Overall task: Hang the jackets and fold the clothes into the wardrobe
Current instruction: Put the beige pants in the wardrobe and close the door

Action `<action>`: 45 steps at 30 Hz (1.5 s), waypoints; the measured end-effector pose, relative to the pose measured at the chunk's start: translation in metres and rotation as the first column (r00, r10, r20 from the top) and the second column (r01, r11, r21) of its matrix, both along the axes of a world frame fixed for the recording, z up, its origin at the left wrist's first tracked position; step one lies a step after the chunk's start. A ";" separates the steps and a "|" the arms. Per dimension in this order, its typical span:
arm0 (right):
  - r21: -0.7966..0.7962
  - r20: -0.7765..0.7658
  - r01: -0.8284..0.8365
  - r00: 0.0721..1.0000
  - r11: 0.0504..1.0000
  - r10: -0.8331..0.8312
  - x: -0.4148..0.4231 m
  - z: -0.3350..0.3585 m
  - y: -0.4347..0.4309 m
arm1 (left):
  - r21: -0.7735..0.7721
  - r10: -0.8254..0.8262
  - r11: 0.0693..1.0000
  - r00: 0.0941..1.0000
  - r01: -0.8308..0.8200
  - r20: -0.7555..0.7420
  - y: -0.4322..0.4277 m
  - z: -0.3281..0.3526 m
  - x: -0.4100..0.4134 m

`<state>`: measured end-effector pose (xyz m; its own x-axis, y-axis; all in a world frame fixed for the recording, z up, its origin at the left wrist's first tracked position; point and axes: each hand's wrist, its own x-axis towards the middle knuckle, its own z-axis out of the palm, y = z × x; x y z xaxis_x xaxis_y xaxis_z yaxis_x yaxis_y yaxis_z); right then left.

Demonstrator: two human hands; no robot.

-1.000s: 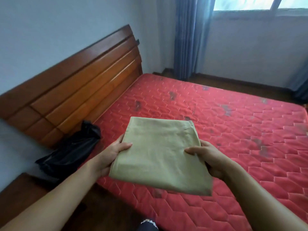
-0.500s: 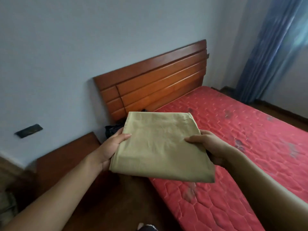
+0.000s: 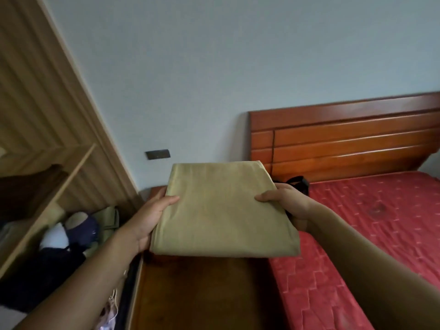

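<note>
While thumbs press on top, both hands (image 3: 152, 217) (image 3: 285, 206) grip folded cloth (image 3: 223, 210).

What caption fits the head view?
Left hand and right hand hold a folded khaki garment between wardrobe and red mattress.

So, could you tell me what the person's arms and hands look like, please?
The left arm and right arm are bare to the frame's edge, with no sleeves showing. The left hand and right hand wear no gloves; no watch or bracelet shows. Most fingers are hidden.
</note>
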<state>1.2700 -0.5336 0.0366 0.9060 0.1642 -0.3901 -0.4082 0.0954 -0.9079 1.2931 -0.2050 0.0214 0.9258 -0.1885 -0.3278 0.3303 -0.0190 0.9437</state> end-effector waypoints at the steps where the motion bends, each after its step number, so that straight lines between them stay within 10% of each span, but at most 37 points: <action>1: -0.001 -0.004 -0.027 1.000 1.000 0.027 0.019 0.001 0.018 | 0.002 0.047 0.999 0.999 -0.047 0.000 0.017 0.001 0.007; 25: -0.019 -0.011 -0.672 0.740 0.740 0.672 0.348 -0.012 0.381 | 0.170 0.721 0.689 0.691 -0.705 -0.052 0.304 -0.010 0.123; 45: -0.184 0.014 -0.967 0.176 0.176 0.984 0.418 -0.024 0.700 | 0.241 0.994 -0.061 -0.038 -0.969 0.098 0.400 -0.028 0.100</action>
